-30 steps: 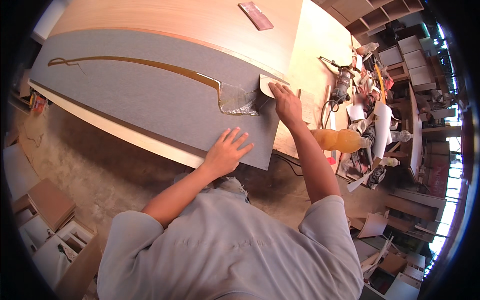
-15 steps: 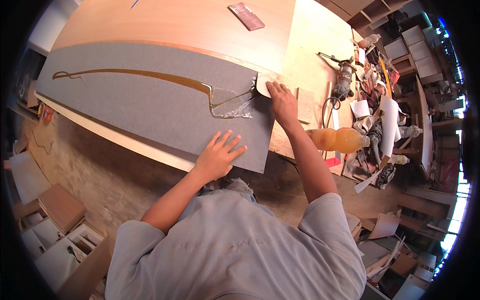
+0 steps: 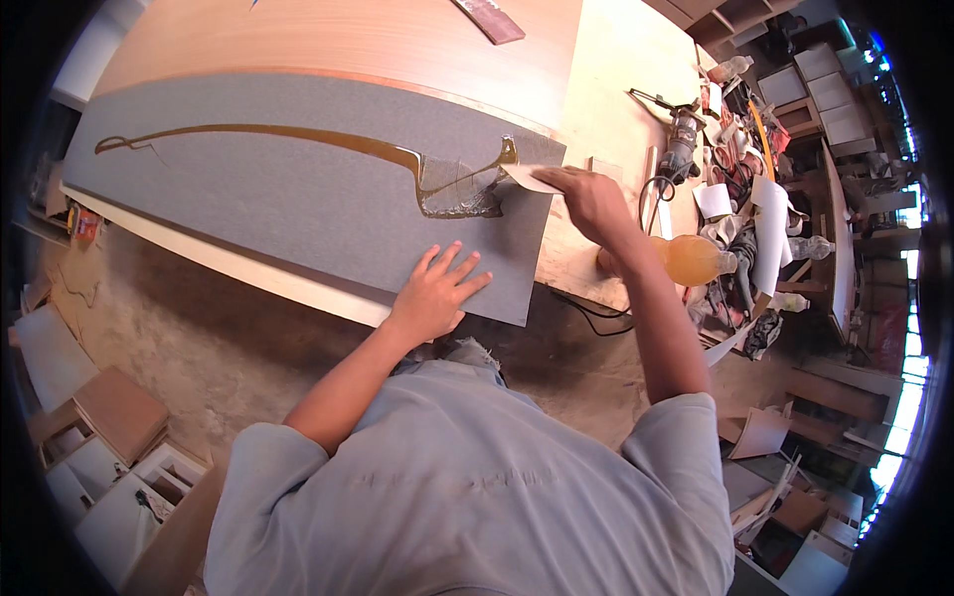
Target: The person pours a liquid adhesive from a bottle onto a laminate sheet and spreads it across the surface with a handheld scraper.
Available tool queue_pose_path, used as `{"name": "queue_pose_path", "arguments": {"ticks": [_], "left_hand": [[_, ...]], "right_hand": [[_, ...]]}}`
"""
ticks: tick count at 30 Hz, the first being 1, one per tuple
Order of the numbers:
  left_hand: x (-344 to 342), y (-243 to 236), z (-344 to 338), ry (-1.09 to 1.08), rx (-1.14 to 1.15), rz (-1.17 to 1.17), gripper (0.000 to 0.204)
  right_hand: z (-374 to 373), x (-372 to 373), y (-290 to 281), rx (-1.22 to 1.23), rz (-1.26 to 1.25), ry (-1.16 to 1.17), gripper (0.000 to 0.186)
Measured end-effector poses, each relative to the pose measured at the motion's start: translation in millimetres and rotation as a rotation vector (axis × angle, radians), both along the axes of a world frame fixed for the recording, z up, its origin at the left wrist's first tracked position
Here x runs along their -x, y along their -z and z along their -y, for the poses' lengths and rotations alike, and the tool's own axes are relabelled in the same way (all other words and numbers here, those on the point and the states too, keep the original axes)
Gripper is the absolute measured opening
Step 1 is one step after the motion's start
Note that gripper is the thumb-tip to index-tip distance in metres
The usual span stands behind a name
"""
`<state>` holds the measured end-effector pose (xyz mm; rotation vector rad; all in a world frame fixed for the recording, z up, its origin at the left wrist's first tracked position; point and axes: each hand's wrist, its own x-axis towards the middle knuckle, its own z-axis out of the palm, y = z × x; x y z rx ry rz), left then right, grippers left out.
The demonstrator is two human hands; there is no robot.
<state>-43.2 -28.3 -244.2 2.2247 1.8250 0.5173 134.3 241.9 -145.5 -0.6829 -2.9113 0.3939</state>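
- Where the long wooden counter (image 3: 397, 40) runs across the upper view, a grey sheet (image 3: 298, 209) lies flat on it, its near edge overhanging toward the person.
- Along the grey sheet runs a thin amber line of glue (image 3: 298, 134), ending in a smeared patch (image 3: 457, 189) near the sheet's right end.
- At the counter's right end sit a power tool (image 3: 681, 144), papers and an amber bottle (image 3: 691, 260); boards and boxes lie on the dusty floor (image 3: 199, 338) below.
- Left hand (image 3: 437, 293) rests palm down on the sheet's near edge, fingers spread, holding nothing.
- Right hand (image 3: 591, 199) reaches forward, arm extended, its grip closed on a pale flat scraper (image 3: 527, 177) whose edge meets the smeared glue.
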Motion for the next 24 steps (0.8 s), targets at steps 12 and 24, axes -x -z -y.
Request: {"name": "queue_pose_path", "arguments": {"ticks": [12,24], "left_hand": [[3,7,1,0.007,-0.03,0.007,0.077],[11,7,4,-0.004,0.025,0.073,0.073]], "right_hand": [[-31,43,50,-0.024,0.117,0.035,0.046],[77,-9,-15,0.056,0.1,-0.044,0.053]]}}
